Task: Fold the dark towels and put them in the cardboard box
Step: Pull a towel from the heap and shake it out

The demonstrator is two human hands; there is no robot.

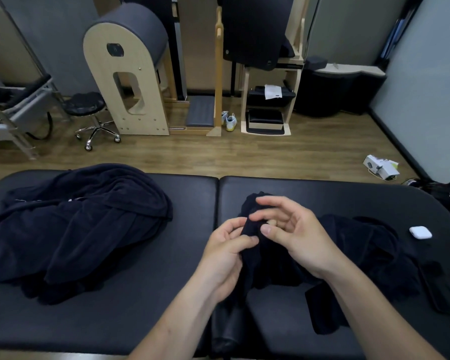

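Wood floor and padded exercise gear fill the background, with a stool [86, 107] at the left. Nearer, a black padded tabletop [166, 294] in two sections carries the work.

The left hand [229, 253] pinches a bunched edge of one dark towel [270, 266] between thumb and curled fingers, lifting it just above the right section. The right hand [291, 237] is at the same bunch, thumb against the cloth and fingers half-curled and blurred; whether it actually grips cannot be told. The rest of this towel trails, crumpled, over the right section toward the near edge.

A rumpled pile [89, 216] of dark towels lies on the left section, well apart from the hands. A small white case [420, 232] sits at the far right.

No folded towel shows anywhere, and no cardboard box is in view. The task looks to be near its start: the held towel needs spreading and folding, the pile is untouched, and nothing is boxed yet.
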